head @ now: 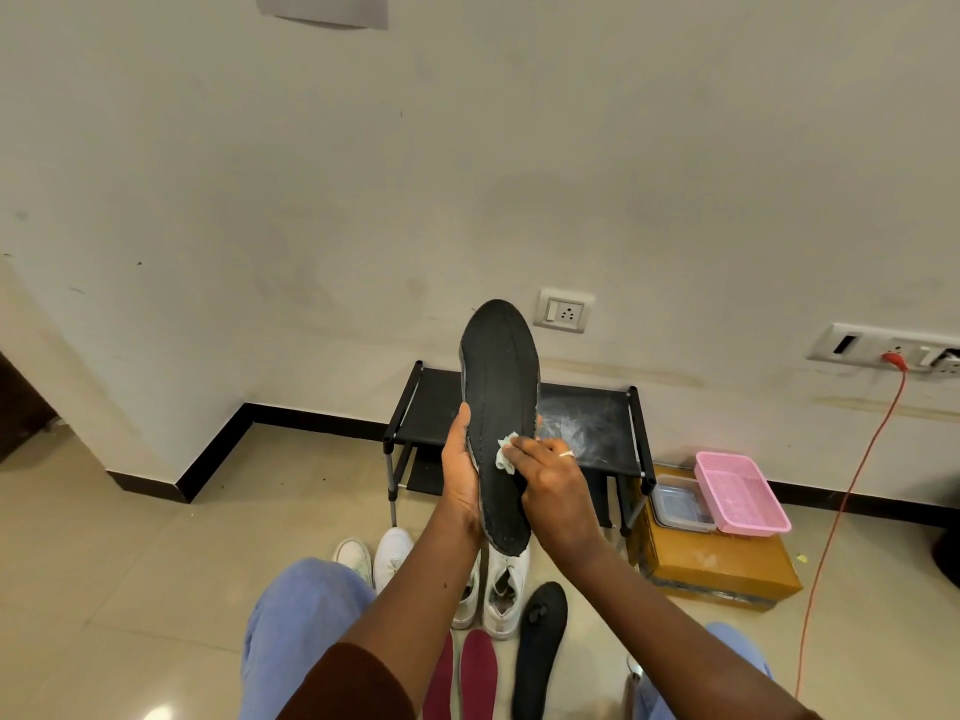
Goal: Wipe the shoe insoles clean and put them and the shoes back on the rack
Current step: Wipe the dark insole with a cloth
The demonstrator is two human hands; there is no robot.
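Head view: the right hand (556, 485) has its fingers curled down on a small crumpled wipe (505, 453), pinning it to the middle of a black insole (498, 376). The left hand (460, 478) is wrapped round the insole's left edge, thumb up along the rim. It holds the insole nearly upright, toe at twelve o'clock. That probably keeps the flat face turned toward the person and braces it against the rubbing. I judge the wiping of this insole to be under way, not finished.

Just behind the hands stands the rack (597, 423), its top shelf smeared with pale dust at about two o'clock from the wipe. At six o'clock from the hands, white shoes (506, 589) stand on the floor, with another white pair (392, 550) at seven o'clock. A second black insole (540, 646) and two dark red insoles (478, 672) lie nearer the knees, likely laid within reach for their turn. At four o'clock, a pink basket (740, 491) rests on a cardboard box (722, 569).
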